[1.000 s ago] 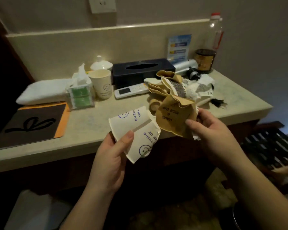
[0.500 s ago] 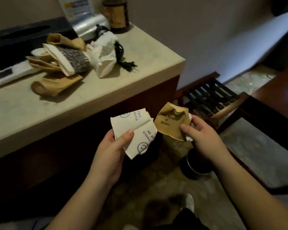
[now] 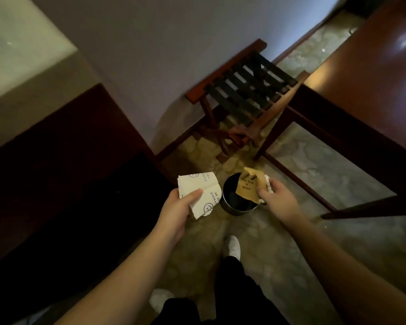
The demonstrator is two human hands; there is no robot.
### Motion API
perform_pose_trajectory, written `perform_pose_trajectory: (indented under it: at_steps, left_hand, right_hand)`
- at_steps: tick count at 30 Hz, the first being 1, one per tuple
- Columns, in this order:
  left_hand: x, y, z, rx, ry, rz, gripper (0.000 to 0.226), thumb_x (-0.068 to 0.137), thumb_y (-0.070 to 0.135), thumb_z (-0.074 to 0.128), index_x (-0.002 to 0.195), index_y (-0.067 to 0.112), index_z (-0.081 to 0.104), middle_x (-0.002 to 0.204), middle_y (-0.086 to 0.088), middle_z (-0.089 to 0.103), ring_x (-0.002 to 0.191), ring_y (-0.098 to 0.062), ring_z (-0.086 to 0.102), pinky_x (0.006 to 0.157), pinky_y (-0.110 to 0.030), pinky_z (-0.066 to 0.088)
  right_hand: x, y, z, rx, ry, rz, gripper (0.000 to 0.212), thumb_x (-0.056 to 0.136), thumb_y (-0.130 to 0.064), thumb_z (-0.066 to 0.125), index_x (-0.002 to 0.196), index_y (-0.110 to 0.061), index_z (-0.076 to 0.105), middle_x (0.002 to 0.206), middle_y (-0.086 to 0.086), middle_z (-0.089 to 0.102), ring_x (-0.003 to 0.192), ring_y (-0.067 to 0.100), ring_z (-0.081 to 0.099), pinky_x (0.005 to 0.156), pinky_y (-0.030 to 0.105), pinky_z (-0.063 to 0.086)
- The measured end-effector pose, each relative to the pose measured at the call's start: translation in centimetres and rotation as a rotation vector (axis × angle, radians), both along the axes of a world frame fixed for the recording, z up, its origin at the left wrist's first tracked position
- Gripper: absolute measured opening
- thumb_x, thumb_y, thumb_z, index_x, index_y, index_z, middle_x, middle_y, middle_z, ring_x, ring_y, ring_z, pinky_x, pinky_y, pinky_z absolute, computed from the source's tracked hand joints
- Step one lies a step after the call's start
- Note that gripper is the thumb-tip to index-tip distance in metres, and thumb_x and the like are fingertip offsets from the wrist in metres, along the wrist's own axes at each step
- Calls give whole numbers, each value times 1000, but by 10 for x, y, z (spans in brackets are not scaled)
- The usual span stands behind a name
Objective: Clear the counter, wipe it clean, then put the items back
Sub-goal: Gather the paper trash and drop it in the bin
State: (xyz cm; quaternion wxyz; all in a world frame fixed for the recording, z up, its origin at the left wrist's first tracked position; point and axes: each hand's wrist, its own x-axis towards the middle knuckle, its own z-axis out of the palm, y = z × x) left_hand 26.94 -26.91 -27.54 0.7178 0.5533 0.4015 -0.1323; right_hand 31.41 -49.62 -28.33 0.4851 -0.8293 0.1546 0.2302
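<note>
While over bin (image 3: 238, 207) — 2 crushed cups (image 3: 198, 195), 1/hand.

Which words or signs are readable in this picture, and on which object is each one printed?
"HAVE A NICE", upside down: brown crumpled paper cup, held by right hand.
"THING OK", smiley sign; other blue words too blurred: white crumpled paper cup, held by left hand.
</note>
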Motion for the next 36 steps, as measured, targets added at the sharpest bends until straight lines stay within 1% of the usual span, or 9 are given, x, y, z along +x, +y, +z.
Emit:
perform_pose_trajectory:
  at_steps: [6, 9, 13, 16, 21, 25, 30, 32, 36]
  left_hand:
    - [43, -48, -101, 18, 261, -135, 55, 84, 11, 71, 133, 7, 46, 118, -11, 66, 96, -27, 68, 68, -34, 55]
    - [64, -67, -144, 38, 329, -171, 58, 85, 8, 70, 135, 5, 42, 125, -14, 62, 99, -29, 66, 64, -32, 54]
    - [90, -89, -201, 105, 382, -241, 62, 84, 11, 72, 137, 6, 39, 130, -14, 59, 104, -30, 64, 72, -37, 56]
    - [104, -102, -243, 150, 412, -286, 65, 83, 17, 75, 136, 6, 39, 127, -13, 59, 104, -30, 63, 81, -40, 55]
    - [120, -116, -302, 188, 465, -343, 66, 78, 25, 79, 129, 6, 41, 121, -13, 61, 99, -29, 63, 79, -40, 55]
    - [131, -123, -333, 221, 478, -351, 65, 80, 22, 78, 129, 4, 40, 113, -10, 57, 94, -27, 60, 67, -34, 51]
    - [140, -122, -346, 195, 477, -372, 70, 77, 27, 80, 131, 7, 40, 121, -10, 59, 102, -29, 61, 92, -43, 52]
    - [142, -120, -344, 186, 495, -402, 78, 79, 33, 78, 139, 9, 34, 134, -11, 53, 116, -32, 55, 100, -42, 45]
    - [140, -115, -327, 256, 502, -491, 79, 86, 36, 70, 147, 9, 28, 145, -15, 42, 129, -35, 44, 95, -40, 40]
  right_hand:
    - [22, -46, -84, -127, 151, 19, 33, 90, -15, 57, 123, -13, 54, 100, 3, 60, 86, 19, 56, 74, 36, 49]
    - [36, -56, -123, -218, 184, 103, 33, 90, -13, 57, 123, -9, 54, 95, -2, 54, 80, 14, 54, 60, 23, 42]
    - [58, -68, -185, -299, 194, 194, 24, 83, -24, 59, 107, -20, 60, 95, 1, 63, 76, 12, 59, 55, 23, 39]
    - [72, -71, -226, -351, 200, 246, 24, 85, -24, 60, 109, -18, 57, 104, 2, 59, 89, 18, 57, 65, 27, 41]
    - [100, -67, -283, -423, 212, 304, 40, 86, -21, 62, 123, -11, 52, 116, 8, 53, 105, 27, 53, 88, 40, 48]
    - [111, -61, -317, -430, 160, 343, 39, 85, -17, 60, 122, -7, 52, 119, 11, 53, 108, 29, 53, 88, 39, 47]
    - [117, -60, -334, -399, 145, 346, 54, 87, -17, 60, 137, -8, 43, 134, 14, 48, 120, 31, 48, 97, 45, 43]
    - [119, -62, -334, -415, 172, 385, 62, 89, -21, 60, 144, -11, 34, 142, 12, 42, 127, 30, 43, 102, 45, 39]
    - [120, -66, -322, -442, 187, 382, 59, 92, -28, 56, 145, -14, 35, 145, 8, 39, 129, 28, 42, 105, 46, 37]
